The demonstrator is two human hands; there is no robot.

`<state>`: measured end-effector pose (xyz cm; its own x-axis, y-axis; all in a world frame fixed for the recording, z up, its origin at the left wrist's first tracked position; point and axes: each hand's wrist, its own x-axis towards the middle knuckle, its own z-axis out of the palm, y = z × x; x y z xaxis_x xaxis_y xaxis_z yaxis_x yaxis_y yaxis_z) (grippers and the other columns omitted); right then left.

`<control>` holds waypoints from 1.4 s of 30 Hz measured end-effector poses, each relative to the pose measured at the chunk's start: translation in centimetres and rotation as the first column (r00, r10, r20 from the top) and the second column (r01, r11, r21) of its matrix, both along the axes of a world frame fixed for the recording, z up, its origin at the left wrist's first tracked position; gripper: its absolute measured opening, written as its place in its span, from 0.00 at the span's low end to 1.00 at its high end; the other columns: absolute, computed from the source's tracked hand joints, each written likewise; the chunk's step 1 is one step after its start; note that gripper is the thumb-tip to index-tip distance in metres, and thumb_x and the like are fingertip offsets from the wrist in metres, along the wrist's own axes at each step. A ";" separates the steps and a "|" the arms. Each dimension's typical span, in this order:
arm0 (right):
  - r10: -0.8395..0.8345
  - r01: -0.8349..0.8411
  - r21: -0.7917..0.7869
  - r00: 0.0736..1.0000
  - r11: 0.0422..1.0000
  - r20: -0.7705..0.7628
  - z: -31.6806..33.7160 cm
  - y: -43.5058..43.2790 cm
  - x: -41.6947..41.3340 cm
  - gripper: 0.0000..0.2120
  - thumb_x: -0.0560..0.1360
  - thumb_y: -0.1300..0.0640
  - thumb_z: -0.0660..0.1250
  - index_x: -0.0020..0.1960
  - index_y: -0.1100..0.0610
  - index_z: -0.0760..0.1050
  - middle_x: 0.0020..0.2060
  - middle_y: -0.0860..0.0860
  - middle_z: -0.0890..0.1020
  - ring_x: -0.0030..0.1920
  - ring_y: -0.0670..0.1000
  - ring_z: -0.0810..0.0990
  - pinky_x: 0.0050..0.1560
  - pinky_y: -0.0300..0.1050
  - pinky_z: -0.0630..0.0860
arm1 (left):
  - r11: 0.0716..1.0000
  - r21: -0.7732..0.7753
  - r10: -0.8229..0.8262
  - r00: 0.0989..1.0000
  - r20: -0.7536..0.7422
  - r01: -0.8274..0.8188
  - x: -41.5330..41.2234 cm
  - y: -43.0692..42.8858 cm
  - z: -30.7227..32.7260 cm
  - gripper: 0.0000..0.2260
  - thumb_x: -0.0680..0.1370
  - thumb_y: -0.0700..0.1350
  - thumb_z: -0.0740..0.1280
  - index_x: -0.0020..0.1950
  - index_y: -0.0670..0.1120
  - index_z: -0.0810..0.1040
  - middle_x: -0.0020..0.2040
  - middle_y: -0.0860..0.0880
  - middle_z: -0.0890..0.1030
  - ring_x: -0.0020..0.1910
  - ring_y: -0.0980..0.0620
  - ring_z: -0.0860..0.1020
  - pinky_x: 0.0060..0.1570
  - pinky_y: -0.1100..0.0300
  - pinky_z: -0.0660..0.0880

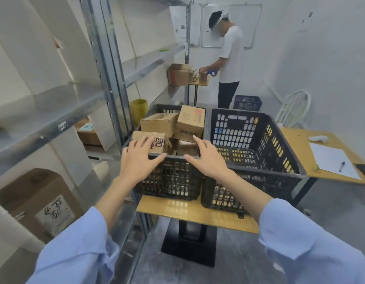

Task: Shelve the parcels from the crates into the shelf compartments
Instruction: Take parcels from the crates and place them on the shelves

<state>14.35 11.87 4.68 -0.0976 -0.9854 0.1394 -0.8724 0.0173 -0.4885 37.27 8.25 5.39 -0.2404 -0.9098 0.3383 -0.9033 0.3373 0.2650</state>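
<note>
Two black plastic crates stand side by side on a small wooden table. The left crate (171,177) holds several cardboard parcels; the nearest one (159,141) has dark printed characters, and a taller parcel (190,123) leans behind it. The right crate (259,160) looks empty. My left hand (139,158) hovers with spread fingers over the nearest parcel. My right hand (206,158) reaches with straight fingers over the crate's near rim, above a smaller parcel (186,147). Neither hand holds anything. The metal shelf (54,111) runs along the left.
A large carton (40,203) sits on a lower shelf level and another box (88,133) further back. A person (228,58) works at a small table behind the crates. A second table on the right holds paper (333,160) and a pen. A white chair (294,109) stands by the wall.
</note>
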 end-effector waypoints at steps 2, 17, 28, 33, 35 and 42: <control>0.030 -0.030 0.015 0.999 0.999 -0.012 -0.4 -2.7 0.4 0.36 0.77 0.35 0.61 0.79 0.46 0.52 0.77 0.53 0.61 0.76 0.57 0.61 0.71 0.60 0.67 | 1.000 0.020 0.019 1.000 -0.004 -0.019 0.6 -2.5 -0.7 0.33 0.77 0.67 0.58 0.79 0.56 0.57 0.78 0.53 0.62 0.74 0.45 0.61 0.69 0.44 0.60; 0.198 -0.213 0.220 0.976 0.952 0.088 -4.1 -17.3 3.5 0.39 0.75 0.32 0.61 0.79 0.44 0.50 0.76 0.56 0.62 0.73 0.59 0.66 0.68 0.61 0.70 | 0.971 0.149 0.200 0.978 -0.064 -0.188 4.0 -15.2 -4.6 0.35 0.76 0.67 0.62 0.79 0.56 0.57 0.77 0.51 0.64 0.73 0.45 0.65 0.67 0.44 0.64; 0.111 -0.159 0.292 0.979 0.943 0.173 -5.8 -18.9 4.8 0.41 0.74 0.30 0.62 0.79 0.45 0.52 0.71 0.55 0.72 0.67 0.57 0.74 0.65 0.58 0.74 | 0.981 0.190 0.062 0.985 -0.162 -0.030 4.4 -18.1 -6.6 0.34 0.75 0.63 0.67 0.77 0.55 0.61 0.71 0.50 0.73 0.67 0.46 0.72 0.64 0.46 0.67; 0.042 -0.136 0.296 0.952 0.945 0.305 -6.1 -18.6 4.7 0.42 0.74 0.34 0.65 0.79 0.52 0.52 0.70 0.52 0.74 0.67 0.55 0.75 0.67 0.57 0.72 | 0.974 0.213 0.002 0.941 -0.338 0.074 4.1 -18.1 -6.1 0.34 0.73 0.56 0.73 0.76 0.51 0.64 0.67 0.51 0.73 0.63 0.51 0.74 0.62 0.50 0.73; 0.034 -0.145 0.301 0.938 0.943 0.345 -6.2 -18.5 4.5 0.41 0.75 0.36 0.66 0.79 0.52 0.52 0.69 0.51 0.75 0.67 0.55 0.74 0.67 0.55 0.72 | 0.961 0.253 -0.019 0.940 -0.341 0.111 4.1 -18.8 -5.9 0.34 0.73 0.55 0.73 0.75 0.51 0.64 0.66 0.50 0.73 0.62 0.52 0.74 0.62 0.50 0.73; 0.024 -0.154 0.263 0.898 0.952 0.439 -6.1 -18.0 4.8 0.36 0.77 0.43 0.68 0.77 0.54 0.56 0.68 0.52 0.75 0.66 0.52 0.75 0.66 0.50 0.73 | 0.920 0.347 -0.021 0.909 -0.417 0.181 4.1 -20.0 -6.2 0.28 0.71 0.54 0.76 0.68 0.53 0.70 0.59 0.51 0.79 0.57 0.51 0.77 0.61 0.48 0.75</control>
